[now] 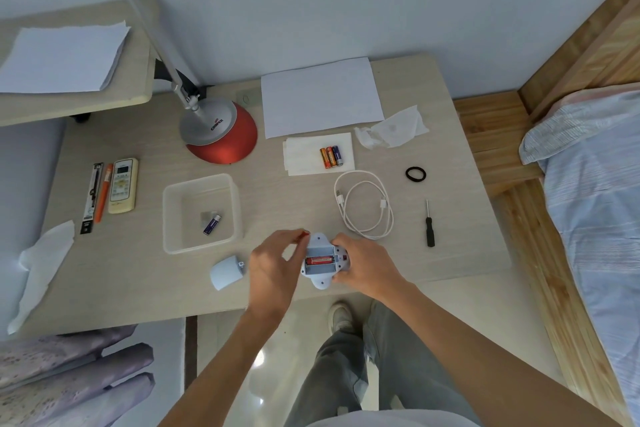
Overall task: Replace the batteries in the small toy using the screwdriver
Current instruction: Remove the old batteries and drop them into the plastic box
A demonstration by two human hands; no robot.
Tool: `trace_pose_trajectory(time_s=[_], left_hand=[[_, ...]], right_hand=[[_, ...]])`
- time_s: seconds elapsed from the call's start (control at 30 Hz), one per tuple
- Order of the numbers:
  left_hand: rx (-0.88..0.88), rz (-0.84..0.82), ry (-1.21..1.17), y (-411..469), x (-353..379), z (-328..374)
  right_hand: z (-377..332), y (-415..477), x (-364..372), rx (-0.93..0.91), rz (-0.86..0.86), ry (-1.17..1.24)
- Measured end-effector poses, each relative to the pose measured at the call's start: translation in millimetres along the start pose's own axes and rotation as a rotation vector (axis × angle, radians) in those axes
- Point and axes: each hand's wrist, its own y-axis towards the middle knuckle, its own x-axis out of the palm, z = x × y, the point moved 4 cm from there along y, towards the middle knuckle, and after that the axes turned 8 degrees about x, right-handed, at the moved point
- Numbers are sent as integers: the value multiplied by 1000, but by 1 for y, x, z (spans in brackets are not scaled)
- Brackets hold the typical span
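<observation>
Head view. Toy (319,246) lying belly-up on the desk (294,204), at its near edge, battery bay open, one red battery (320,259) seated inside.

Right hand (365,263) gripping the toy's right side, fingers curled round the body to pin it down.

Left hand (273,267) just left of the toy, thumb and forefinger pinched on a small red-tipped cell (304,234) held at the toy's upper left corner. Remaining fingers loosely curled.

Loose cover (225,272) left of the toy. Tray (236,211) beyond that, up and left, with one dark cell (212,224) in it. Three batteries (330,156) on tissue well beyond the toy. Screwdriver (429,224) well to the toy's right, untouched.

Cannot tell whether the pinched cell is going in or coming out.

Judgement, if going in: check the polarity marks first, press the flat end against the spring, then tip the other end down until flush. Keep the right-hand grip firm so the toy cannot rock. Cover and screw to follow.
</observation>
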Motion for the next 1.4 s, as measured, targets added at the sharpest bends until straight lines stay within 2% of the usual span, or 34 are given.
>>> trace_pose_trajectory(time_s=[0.1,0.23,0.37,0.5,0.73,0.93,1.07,1.2,1.3,1.4], left_hand=[[-39,76,25,19,-33,-17],[-91,86,120,45,-75,-68],[-279,57,167,67,-100,-130],[-351,-23,216,77,-101,-180],[-396,-194,320,85,-84,-215],[-440,-182,298,94,-86,-228],[-296,-121,279,95,-96,-177],[-21,-111,229,72,-97,-101],[138,-194,168,40,-77,-58],[191,-396,129,9,-40,-39]], right_hand=[[0,-1,-1,-1,-2,0],[0,-1,-1,5,-9,6],[0,0,-1,18,-5,-3],[3,0,2,18,-1,-5],[4,0,2,7,4,-20],[2,0,0,5,-3,-41],[1,0,-1,11,-6,-47],[0,-1,-1,12,-3,-53],[-1,-1,-2,13,-9,-53],[-2,-1,-2,18,-16,-55]])
